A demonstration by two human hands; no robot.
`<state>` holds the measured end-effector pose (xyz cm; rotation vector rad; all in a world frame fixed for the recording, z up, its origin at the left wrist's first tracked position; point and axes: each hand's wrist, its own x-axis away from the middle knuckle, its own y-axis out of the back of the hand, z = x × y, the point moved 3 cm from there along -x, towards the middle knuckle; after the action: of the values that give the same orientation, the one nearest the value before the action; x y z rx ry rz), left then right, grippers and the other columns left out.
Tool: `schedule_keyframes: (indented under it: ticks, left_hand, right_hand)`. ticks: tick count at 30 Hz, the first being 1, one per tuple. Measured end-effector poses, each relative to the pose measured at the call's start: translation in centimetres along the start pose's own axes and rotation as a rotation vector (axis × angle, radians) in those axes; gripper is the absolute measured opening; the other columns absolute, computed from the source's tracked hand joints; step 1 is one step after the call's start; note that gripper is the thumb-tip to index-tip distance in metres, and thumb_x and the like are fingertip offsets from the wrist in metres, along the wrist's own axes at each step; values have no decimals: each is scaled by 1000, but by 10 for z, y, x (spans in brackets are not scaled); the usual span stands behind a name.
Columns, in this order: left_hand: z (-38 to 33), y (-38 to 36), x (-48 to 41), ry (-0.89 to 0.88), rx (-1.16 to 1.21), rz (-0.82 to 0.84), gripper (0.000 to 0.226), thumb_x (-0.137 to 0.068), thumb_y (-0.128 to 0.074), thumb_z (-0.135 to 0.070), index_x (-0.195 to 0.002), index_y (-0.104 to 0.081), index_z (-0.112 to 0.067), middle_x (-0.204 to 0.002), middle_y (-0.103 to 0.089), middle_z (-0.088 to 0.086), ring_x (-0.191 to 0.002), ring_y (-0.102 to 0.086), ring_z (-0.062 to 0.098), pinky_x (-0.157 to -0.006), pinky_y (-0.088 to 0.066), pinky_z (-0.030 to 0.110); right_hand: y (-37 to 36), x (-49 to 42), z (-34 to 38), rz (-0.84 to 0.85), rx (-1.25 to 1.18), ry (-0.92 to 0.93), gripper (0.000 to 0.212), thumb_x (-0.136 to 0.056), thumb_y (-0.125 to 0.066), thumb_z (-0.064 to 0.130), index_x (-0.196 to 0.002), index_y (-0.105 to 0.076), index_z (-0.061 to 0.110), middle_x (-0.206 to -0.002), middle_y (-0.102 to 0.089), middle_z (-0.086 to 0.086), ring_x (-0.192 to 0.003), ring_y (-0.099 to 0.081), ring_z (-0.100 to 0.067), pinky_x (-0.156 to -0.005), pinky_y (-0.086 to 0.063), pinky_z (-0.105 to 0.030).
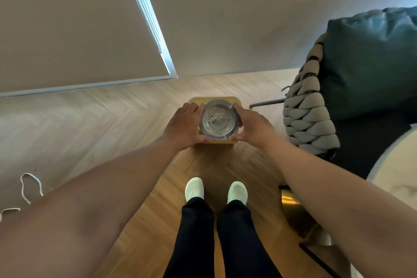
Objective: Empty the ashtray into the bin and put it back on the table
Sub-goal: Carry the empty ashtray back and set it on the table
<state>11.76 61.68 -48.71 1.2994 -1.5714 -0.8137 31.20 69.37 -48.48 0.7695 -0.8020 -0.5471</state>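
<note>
A round metal ashtray point(218, 120) with grey ash in its bowl is held level, mouth up, between both hands. My left hand point(185, 124) grips its left rim and my right hand point(252, 123) grips its right rim. Directly beneath it stands a yellowish rectangular bin point(216, 99) on the wooden floor; only the bin's far rim and a strip of its near edge show around the ashtray and hands. The round pale table point(397, 165) sits at the right edge, partly cut off by the frame.
A chair point(313, 119) with a thick braided grey backrest and a dark green cushion stands to the right of the bin. A metal table base point(295, 212) is by my right foot. A white cord point(29, 187) lies on the floor at left. Roller blinds cover the windows ahead.
</note>
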Motion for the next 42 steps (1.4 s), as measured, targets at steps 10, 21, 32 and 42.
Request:
schedule_keyframes:
  ticks: [10, 21, 32, 42]
  left_hand:
    - [-44, 63, 73, 9, 3, -49, 106, -60, -80, -62, -142, -36, -10, -132, -51, 10, -116, -45, 27, -99, -42, 38]
    - [-74, 92, 118, -56, -6, -78, 107, -59, -79, -64, -141, -37, -9, -129, -53, 10, -114, -46, 26, -97, -43, 39]
    - [-96, 104, 118, -87, -14, -48, 107, -60, -77, -66, -142, -36, -11, -127, -52, 6, -113, -44, 22, -98, -42, 36]
    - [-128, 99, 103, -83, -28, -30, 108, -61, -76, -66, -145, -33, -12, -134, -49, 7, -119, -43, 24, -101, -42, 38]
  right_hand:
    - [48, 85, 52, -28, 11, 39, 101, -65, -89, 39, -145, -31, 21, -108, -66, -7, -94, -61, -27, -78, -53, -43]
    - [67, 149, 71, -92, -12, 74, 103, -65, -90, 38, -146, -32, 18, -111, -67, -5, -95, -62, -24, -82, -55, -43]
    - [77, 169, 61, -140, -66, 86, 100, -64, -91, 36, -143, -32, 21, -106, -68, -3, -90, -62, -20, -79, -57, -45]
    - [90, 184, 30, -174, -61, 82, 101, -66, -90, 39, -147, -31, 21, -111, -69, 0, -93, -61, -15, -84, -56, -37]
